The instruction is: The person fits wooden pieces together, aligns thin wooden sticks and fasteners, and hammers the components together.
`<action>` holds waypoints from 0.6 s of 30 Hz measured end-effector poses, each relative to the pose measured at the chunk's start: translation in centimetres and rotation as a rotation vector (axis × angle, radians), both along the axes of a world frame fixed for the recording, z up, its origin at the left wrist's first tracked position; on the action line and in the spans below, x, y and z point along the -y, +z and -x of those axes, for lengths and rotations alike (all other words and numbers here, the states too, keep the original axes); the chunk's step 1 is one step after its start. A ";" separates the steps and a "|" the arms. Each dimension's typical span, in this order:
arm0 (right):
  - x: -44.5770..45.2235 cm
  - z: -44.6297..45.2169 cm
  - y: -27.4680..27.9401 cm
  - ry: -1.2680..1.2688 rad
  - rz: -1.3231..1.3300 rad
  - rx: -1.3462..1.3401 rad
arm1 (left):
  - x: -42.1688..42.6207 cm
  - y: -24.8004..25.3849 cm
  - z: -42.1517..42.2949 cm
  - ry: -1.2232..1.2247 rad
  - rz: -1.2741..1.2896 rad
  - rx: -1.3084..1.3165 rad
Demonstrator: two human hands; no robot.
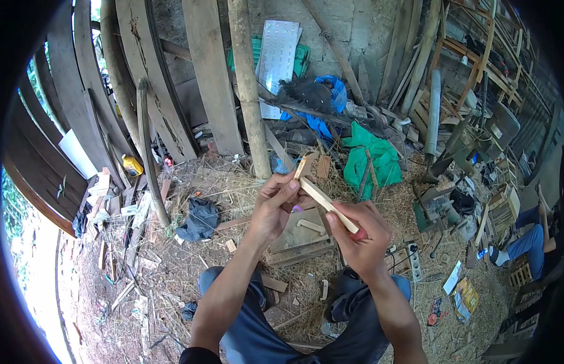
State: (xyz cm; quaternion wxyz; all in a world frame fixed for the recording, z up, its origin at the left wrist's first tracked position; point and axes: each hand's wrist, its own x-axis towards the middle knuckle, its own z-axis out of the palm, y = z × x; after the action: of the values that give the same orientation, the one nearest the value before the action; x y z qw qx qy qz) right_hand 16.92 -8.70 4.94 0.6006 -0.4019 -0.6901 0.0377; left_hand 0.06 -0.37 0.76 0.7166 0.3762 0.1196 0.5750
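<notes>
Black bag [198, 219] on the ground [172, 261], 9 o'clock from a pale wooden strip [321, 197]. Left hand [273, 206]: grip pinching a short wooden piece [301, 166] at the strip's 10 o'clock end. Right hand [365, 236]: grip wrapped around its 4 o'clock end. Green sheet [371, 159] at 1 o'clock.

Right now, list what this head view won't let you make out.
All in the head view:
Red item at the right hand: partly covered by its fingers.
Yellow packet: print too small to read.
Person at right: upper body lost in the dark edge.
Black bag: folds hide any contents.
</notes>
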 end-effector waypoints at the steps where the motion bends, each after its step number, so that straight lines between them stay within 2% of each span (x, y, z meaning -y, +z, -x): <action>1: -0.2 -0.1 -0.3 -0.006 0.011 -0.003 | -0.2 -0.1 0.1 0.038 -0.039 -0.028; 3: -0.4 0.0 -0.8 -0.012 0.025 -0.006 | -0.2 0.0 0.5 0.077 -0.076 -0.056; 5: -0.3 0.1 -1.0 -0.012 0.246 -0.136 | -0.2 0.5 0.8 0.159 -0.149 -0.179; 6: -0.4 0.0 -1.2 -0.014 0.247 -0.132 | -0.2 0.5 0.9 0.158 -0.148 -0.175; 8: -0.9 -0.3 -1.5 0.022 0.336 -0.125 | -0.2 0.7 1.4 0.254 -0.301 -0.300; 12: -1.5 -0.9 -2.0 0.021 0.366 -0.041 | 1.0 2.8 1.5 0.282 -0.278 -0.392; 15: -1.9 -0.9 -2.4 0.085 0.415 -0.152 | 1.6 2.9 1.7 0.324 -0.352 -0.529; 17: -2.3 -1.5 -3.2 0.119 0.437 -0.022 | 2.2 3.4 1.7 0.366 -0.459 -0.808; 18: -2.4 -1.7 -3.6 0.117 0.439 -0.019 | 2.4 3.6 1.5 0.365 -0.458 -0.805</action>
State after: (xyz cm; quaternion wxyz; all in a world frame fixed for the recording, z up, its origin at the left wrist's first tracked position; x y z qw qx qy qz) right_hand 18.63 -6.30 1.37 0.5021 -0.4818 -0.6819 0.2253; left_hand -1.45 -2.76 4.38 0.4003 0.6889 0.3213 0.5118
